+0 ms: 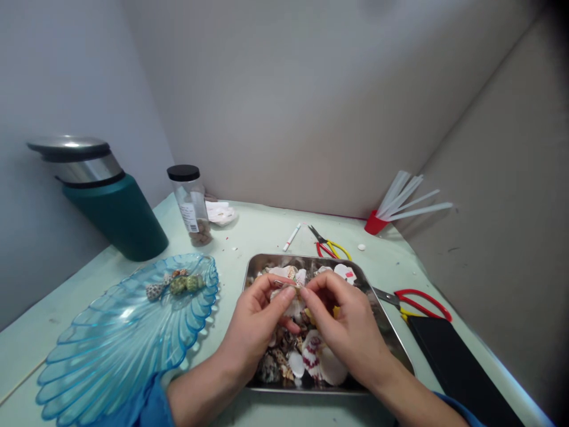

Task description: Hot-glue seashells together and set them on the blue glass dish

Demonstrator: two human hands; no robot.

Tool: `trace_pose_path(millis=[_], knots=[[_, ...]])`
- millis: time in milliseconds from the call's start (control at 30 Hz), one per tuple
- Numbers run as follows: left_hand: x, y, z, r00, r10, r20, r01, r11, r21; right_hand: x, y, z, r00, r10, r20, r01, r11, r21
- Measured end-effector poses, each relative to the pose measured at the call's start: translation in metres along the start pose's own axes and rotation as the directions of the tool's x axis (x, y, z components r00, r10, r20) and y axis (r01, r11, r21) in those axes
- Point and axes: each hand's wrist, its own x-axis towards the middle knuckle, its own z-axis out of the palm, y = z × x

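A tiny thing [298, 286], mostly hidden, is pinched over a shiny tray [392, 333] by the left hand [255, 311] and right hand [349, 323], which hide some shells [311, 356]. A blue dish [120, 332] sits beside it. Behind, the label [189, 217] on a jar [184, 191] is too small to read.

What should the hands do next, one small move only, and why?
I'd turn the small piece slightly, low over the tray. The left hand and right hand meet around it and hide part of it, so a turn may show it better; the shells lie below, where it would likely land if it slipped.
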Motion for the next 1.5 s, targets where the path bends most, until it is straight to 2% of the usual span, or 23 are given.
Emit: trace_pose_path(millis=[233,567,733,967,1067,1167,1233,1300,1400,1500], knots=[[0.001,-0.001,-0.003,0.998,-0.051,0.019,0.051,0.998,0.037,0.000,-0.001,0.000,0.998,0.032,0.050,-0.033,0.999,0.028],[0.004,-0.003,-0.003,0.996,-0.067,0.053,0.069,0.997,-0.035,0.000,-0.001,-0.003,0.992,0.016,0.125,-0.026,0.996,0.081],[0.007,-0.009,-0.006,0.993,-0.108,0.056,0.108,0.994,-0.009,0.003,-0.002,-0.003,0.986,-0.017,0.163,0.016,1.000,0.007],[0.007,-0.009,-0.003,0.991,-0.123,0.054,0.125,0.992,-0.019,0.000,0.004,0.002,0.979,-0.058,0.193,0.094,0.979,-0.181],[0.007,-0.007,-0.003,0.992,-0.126,0.007,0.126,0.991,-0.048,0.004,0.003,-0.006,0.968,-0.039,0.247,0.093,0.973,-0.211],[0.007,-0.006,-0.004,0.992,-0.127,-0.017,0.125,0.990,-0.062,0.012,0.002,-0.022,0.974,-0.001,0.228,0.064,0.961,-0.270],[0.007,-0.006,-0.005,0.992,-0.128,-0.018,0.126,0.990,-0.067,0.017,0.005,-0.035,0.978,0.047,0.205,0.034,0.925,-0.378],[0.007,-0.006,-0.005,0.991,-0.135,-0.022,0.133,0.989,-0.067,0.022,0.009,-0.047,0.965,0.118,0.232,0.023,0.849,-0.528],[0.006,-0.007,-0.004,0.987,-0.154,-0.046,0.152,0.987,-0.056,0.026,0.014,-0.061,0.922,0.251,0.293,0.037,0.698,-0.715],[0.006,-0.006,-0.003,0.986,-0.151,-0.068,0.146,0.987,-0.069,0.024,0.013,-0.066,0.865,0.302,0.400,0.103,0.674,-0.731]])
